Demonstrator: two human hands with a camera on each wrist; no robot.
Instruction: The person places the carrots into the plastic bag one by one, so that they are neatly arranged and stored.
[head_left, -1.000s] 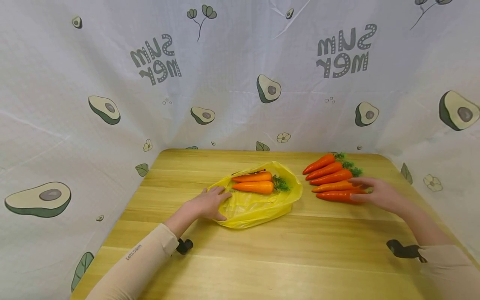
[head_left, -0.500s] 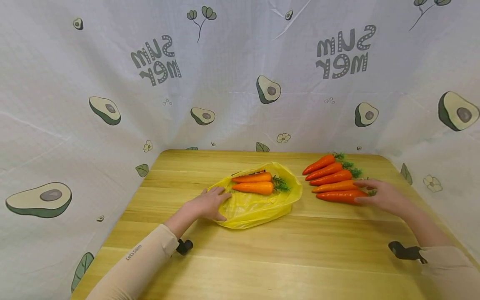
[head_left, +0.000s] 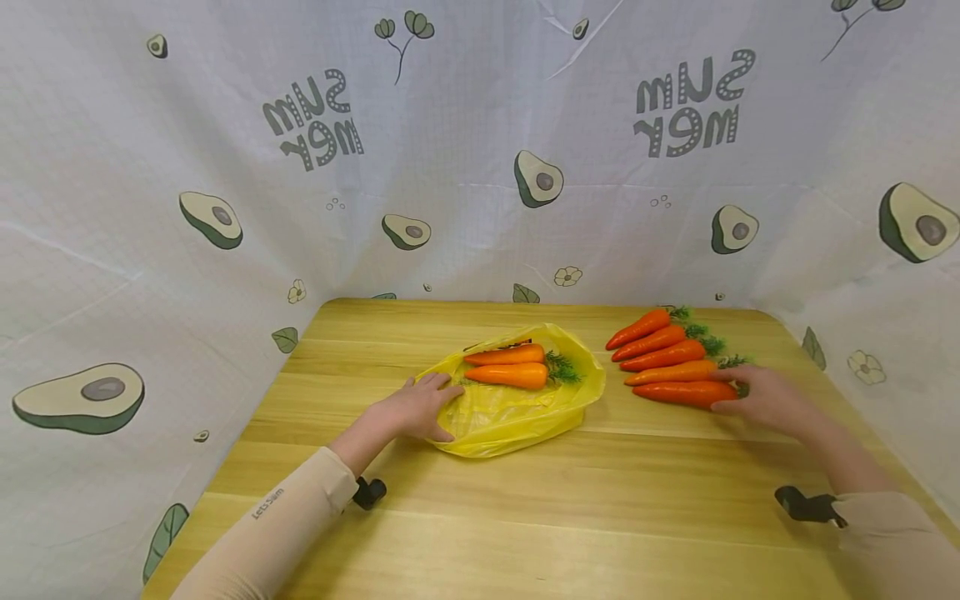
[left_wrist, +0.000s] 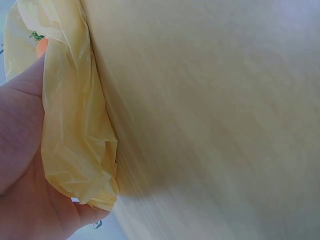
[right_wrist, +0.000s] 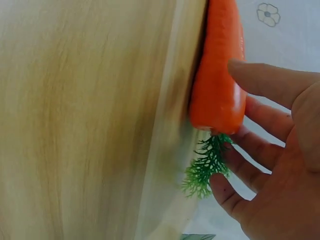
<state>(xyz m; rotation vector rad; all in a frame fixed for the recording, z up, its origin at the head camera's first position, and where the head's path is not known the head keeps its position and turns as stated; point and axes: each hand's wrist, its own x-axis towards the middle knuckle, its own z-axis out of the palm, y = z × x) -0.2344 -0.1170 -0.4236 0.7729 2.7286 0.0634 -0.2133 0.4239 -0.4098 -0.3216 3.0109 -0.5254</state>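
Observation:
A yellow plastic bag lies on the table with its mouth spread. Inside it rest two orange carrots with green tops. My left hand holds the bag's left rim; the left wrist view shows the film between thumb and fingers. Several carrots lie in a row on the right. My right hand is at the thick end of the nearest red-orange carrot. Its thumb and loosely bent fingers lie on either side of that carrot, which still rests on the table. Some fingertips are hidden behind it.
The light wooden table reaches toward me in front of the bag. A white cloth printed with avocados hangs behind and at both sides of it. A black wrist mount shows at the right sleeve.
My right hand has shifted a little right and toward me, off the orange carrot's leafy end and to the nearest carrot. The left hand and bag have stayed put.

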